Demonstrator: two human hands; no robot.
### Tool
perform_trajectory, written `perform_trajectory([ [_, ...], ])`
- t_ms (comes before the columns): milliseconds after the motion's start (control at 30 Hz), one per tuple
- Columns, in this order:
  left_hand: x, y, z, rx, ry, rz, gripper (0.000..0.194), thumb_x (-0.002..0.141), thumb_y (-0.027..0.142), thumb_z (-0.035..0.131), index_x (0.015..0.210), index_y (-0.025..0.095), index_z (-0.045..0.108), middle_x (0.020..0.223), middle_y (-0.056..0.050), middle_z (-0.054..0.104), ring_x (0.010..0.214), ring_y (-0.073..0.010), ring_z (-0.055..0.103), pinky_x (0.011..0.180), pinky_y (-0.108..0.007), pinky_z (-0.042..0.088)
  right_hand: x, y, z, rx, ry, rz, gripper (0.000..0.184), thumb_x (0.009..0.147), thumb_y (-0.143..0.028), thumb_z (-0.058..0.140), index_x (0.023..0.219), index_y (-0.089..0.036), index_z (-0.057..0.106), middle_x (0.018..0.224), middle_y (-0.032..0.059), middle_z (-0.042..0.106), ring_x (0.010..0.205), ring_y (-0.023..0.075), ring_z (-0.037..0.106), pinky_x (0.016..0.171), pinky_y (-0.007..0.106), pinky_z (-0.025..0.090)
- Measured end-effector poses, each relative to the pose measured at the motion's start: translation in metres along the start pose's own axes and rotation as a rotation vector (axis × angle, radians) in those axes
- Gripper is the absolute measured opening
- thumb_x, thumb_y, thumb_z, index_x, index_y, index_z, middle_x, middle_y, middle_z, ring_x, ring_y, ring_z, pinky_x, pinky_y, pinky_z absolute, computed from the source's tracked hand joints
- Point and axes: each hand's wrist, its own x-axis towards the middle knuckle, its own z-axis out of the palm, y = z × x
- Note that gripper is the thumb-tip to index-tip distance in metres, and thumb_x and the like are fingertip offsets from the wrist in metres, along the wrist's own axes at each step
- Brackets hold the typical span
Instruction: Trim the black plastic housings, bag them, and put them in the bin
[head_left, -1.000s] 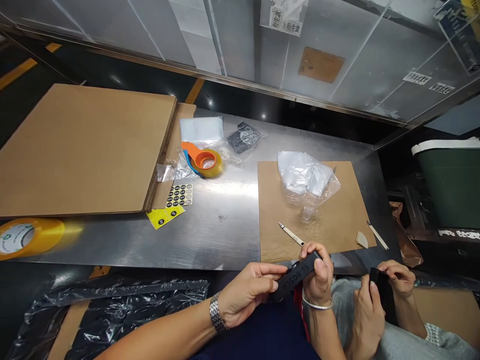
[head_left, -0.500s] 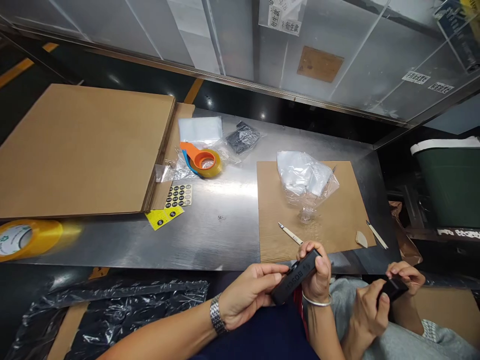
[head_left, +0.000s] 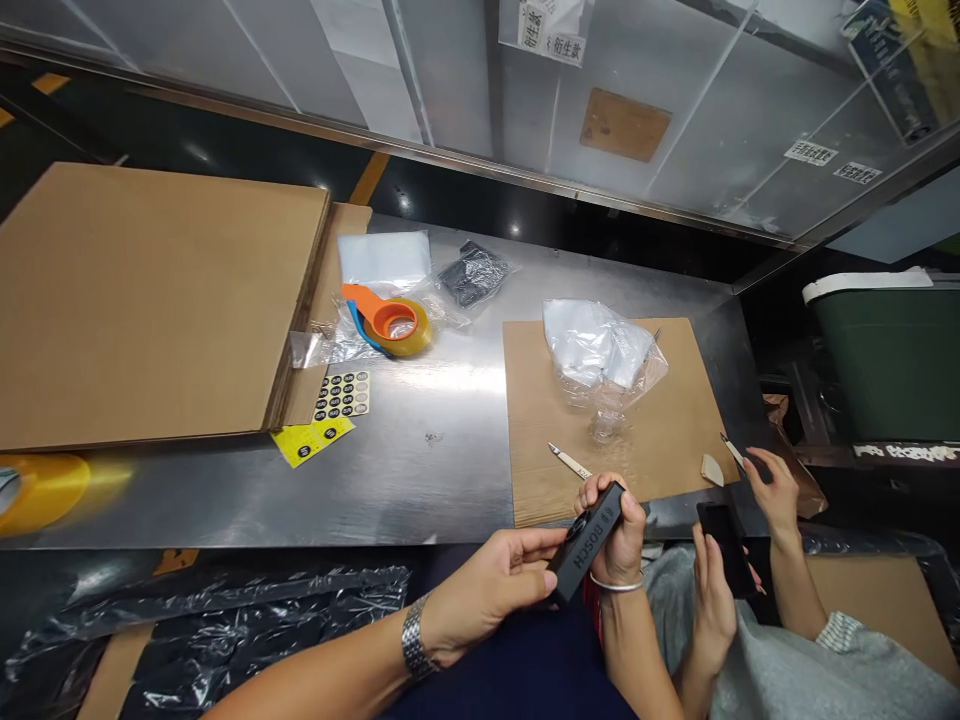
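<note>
Between my two hands is a slim black BOSCH-marked block (head_left: 591,540), tilted with its lettered side facing up toward me. My left hand (head_left: 491,585), with a metal watch on the wrist, pinches its lower end between thumb and fingers. My right hand (head_left: 626,535), a silver bangle below it, wraps around the upper end. Just beyond that hand, a craft knife (head_left: 569,461) lies on a flat cardboard sheet (head_left: 544,400). What kind of device or case the block is, I cannot make out.
A co-worker's hand (head_left: 712,590) at right holds a black flat piece (head_left: 726,548); their other hand touches a second knife (head_left: 733,452). Plastic bags (head_left: 600,345), a tape dispenser (head_left: 394,322), sticker sheets (head_left: 343,396) and stacked cardboard (head_left: 157,300) lie on the metal table (head_left: 427,480).
The black block has turned so its lettered side shows more fully; both my hands still hold it. The co-worker's one hand has moved from the black piece to the knife. The view has shifted slightly.
</note>
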Motion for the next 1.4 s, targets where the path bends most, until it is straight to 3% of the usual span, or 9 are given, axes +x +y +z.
perform_trajectory([
  [167, -0.004, 0.007, 0.003, -0.039, -0.055, -0.001, 0.056, 0.063, 0.027, 0.072, 0.115, 0.018, 0.053, 0.104, -0.007, 0.060, 0.092, -0.0137, 0.053, 0.083, -0.025, 0.038, 0.064, -0.019, -0.130, -0.088, 0.107, -0.083, 0.043, 0.056, 0.014, 0.062, 0.072, -0.026, 0.062, 0.071, -0.0084, 0.060, 0.064, 0.0050, 0.054, 0.048, 0.009, 0.045],
  [267, -0.006, 0.009, 0.004, 0.004, -0.063, 0.017, 0.052, 0.066, 0.026, 0.070, 0.115, 0.021, 0.053, 0.109, -0.006, 0.059, 0.101, -0.0160, 0.051, 0.090, -0.027, 0.035, 0.070, -0.004, -0.155, -0.093, 0.112, -0.078, 0.043, 0.060, 0.016, 0.056, 0.072, -0.025, 0.063, 0.064, -0.0080, 0.058, 0.055, 0.0046, 0.052, 0.044, 0.008, 0.045],
  [367, -0.008, 0.008, 0.003, 0.049, -0.073, 0.053, 0.051, 0.067, 0.025, 0.068, 0.115, 0.021, 0.053, 0.112, -0.006, 0.057, 0.104, -0.0171, 0.050, 0.095, -0.030, 0.032, 0.069, -0.004, -0.155, -0.052, 0.099, -0.050, 0.042, 0.062, 0.017, 0.053, 0.069, -0.023, 0.061, 0.059, -0.0075, 0.056, 0.051, 0.0041, 0.051, 0.041, 0.007, 0.043],
  [500, -0.008, 0.003, -0.002, 0.100, -0.044, 0.057, 0.059, 0.065, 0.028, 0.069, 0.119, 0.015, 0.048, 0.111, -0.010, 0.056, 0.105, -0.0194, 0.049, 0.095, -0.033, 0.032, 0.051, -0.027, -0.118, 0.056, 0.051, 0.014, 0.030, 0.071, 0.005, 0.053, 0.068, -0.025, 0.056, 0.054, -0.0075, 0.053, 0.043, 0.0068, 0.047, 0.035, 0.014, 0.042],
  [600, -0.007, -0.002, -0.005, 0.137, 0.015, 0.056, 0.068, 0.063, 0.029, 0.071, 0.122, 0.012, 0.041, 0.108, -0.012, 0.055, 0.097, -0.0202, 0.052, 0.089, -0.034, 0.038, 0.013, -0.023, -0.046, 0.155, 0.006, 0.080, 0.008, 0.079, -0.019, 0.051, 0.083, -0.023, 0.056, 0.066, -0.0032, 0.059, 0.051, 0.0108, 0.053, 0.043, 0.023, 0.048],
  [733, -0.007, -0.006, -0.005, 0.264, 0.099, 0.158, 0.062, 0.065, 0.026, 0.068, 0.120, 0.015, 0.042, 0.109, -0.010, 0.053, 0.097, -0.0195, 0.051, 0.085, -0.032, 0.040, -0.042, 0.013, 0.068, 0.255, -0.062, 0.194, 0.025, 0.079, -0.035, 0.043, 0.097, -0.022, 0.055, 0.092, 0.0050, 0.061, 0.074, 0.0180, 0.058, 0.054, 0.031, 0.051],
  [833, -0.009, -0.007, -0.003, 0.407, 0.143, 0.254, 0.055, 0.068, 0.026, 0.066, 0.118, 0.019, 0.045, 0.115, -0.008, 0.050, 0.103, -0.0196, 0.049, 0.089, -0.031, 0.039, -0.059, 0.028, 0.111, 0.478, -0.091, 0.309, 0.036, 0.080, -0.037, 0.035, 0.108, -0.022, 0.051, 0.107, 0.0065, 0.055, 0.085, 0.0180, 0.056, 0.061, 0.030, 0.051],
  [1133, -0.013, -0.008, -0.006, 0.739, 0.195, 0.364, 0.050, 0.072, 0.031, 0.062, 0.118, 0.028, 0.044, 0.120, -0.005, 0.046, 0.108, -0.0204, 0.045, 0.088, -0.030, 0.038, -0.057, 0.018, 0.110, 0.560, -0.112, 0.346, 0.043, 0.077, -0.035, 0.032, 0.115, -0.021, 0.047, 0.118, 0.0088, 0.052, 0.089, 0.0184, 0.056, 0.075, 0.034, 0.047],
  [1400, -0.013, -0.011, -0.010, 0.727, 0.143, 0.350, 0.052, 0.074, 0.023, 0.058, 0.121, 0.025, 0.036, 0.124, -0.006, 0.042, 0.111, -0.0190, 0.043, 0.093, -0.030, 0.036, -0.057, 0.019, 0.112, 0.565, -0.116, 0.314, 0.042, 0.077, -0.033, 0.034, 0.114, -0.020, 0.049, 0.116, 0.0085, 0.054, 0.094, 0.0182, 0.055, 0.084, 0.033, 0.044],
])
